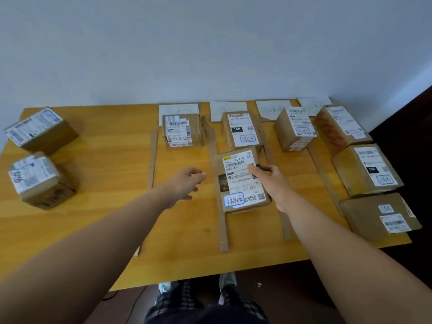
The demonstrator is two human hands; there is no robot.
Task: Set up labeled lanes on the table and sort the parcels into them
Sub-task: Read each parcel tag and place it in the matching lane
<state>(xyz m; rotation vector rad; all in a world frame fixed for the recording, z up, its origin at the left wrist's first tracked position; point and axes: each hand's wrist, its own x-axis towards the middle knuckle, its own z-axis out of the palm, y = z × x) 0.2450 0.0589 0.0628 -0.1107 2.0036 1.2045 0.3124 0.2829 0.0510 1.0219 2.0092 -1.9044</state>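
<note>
A cardboard parcel (240, 181) with a white shipping label and a blue-boxed handwritten tag lies in the second lane. My right hand (271, 181) rests on its right edge, thumb on the label. My left hand (184, 181) hovers just left of that parcel, fingers loosely curled and holding nothing. Cardboard strips (153, 157) (222, 228) mark the lanes, each headed by a white paper label (178, 111) (228, 109) at the wall. Two unsorted parcels (41, 130) (38, 180) sit at the table's left.
Other parcels lie in the lanes: one in the first (182, 130), one further back in the second (243, 129), one in the third (294, 128), three in the rightmost (341, 127) (367, 169) (381, 216). The wooden table (105, 218) meets a white wall.
</note>
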